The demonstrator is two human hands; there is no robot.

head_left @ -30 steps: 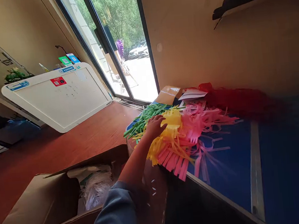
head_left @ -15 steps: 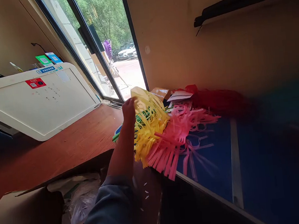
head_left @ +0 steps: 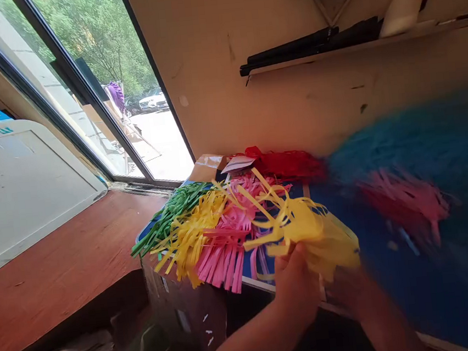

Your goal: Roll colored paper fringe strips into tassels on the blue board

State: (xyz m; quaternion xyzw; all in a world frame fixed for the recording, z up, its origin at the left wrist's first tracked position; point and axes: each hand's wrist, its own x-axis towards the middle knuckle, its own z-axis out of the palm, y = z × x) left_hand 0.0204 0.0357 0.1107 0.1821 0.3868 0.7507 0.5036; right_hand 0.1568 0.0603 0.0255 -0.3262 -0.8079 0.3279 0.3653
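Note:
A sheet of yellow fringed paper (head_left: 309, 223) hangs in front of me above the blue table, its loose strips trailing to the left. My left hand (head_left: 296, 280) is closed around its lower left edge. My right hand (head_left: 350, 291) touches the paper's lower right side; its fingers are blurred and partly hidden. Beside them on the table lie pink fringed paper (head_left: 228, 242), more yellow fringe (head_left: 197, 223) and green fringe (head_left: 179, 208), overlapping one another.
Red material (head_left: 288, 163) and a brown packet (head_left: 206, 167) lie against the wall. A blurred blue heap (head_left: 412, 136) and a pink-red bundle (head_left: 410, 197) sit to the right. Below left is an open cardboard box (head_left: 116, 291). A wall shelf (head_left: 362, 44) holds black items.
My left hand has lifted the yellow fringed paper off the pile and brought it right, towards me. My right hand has come into view beside it. The view has turned right.

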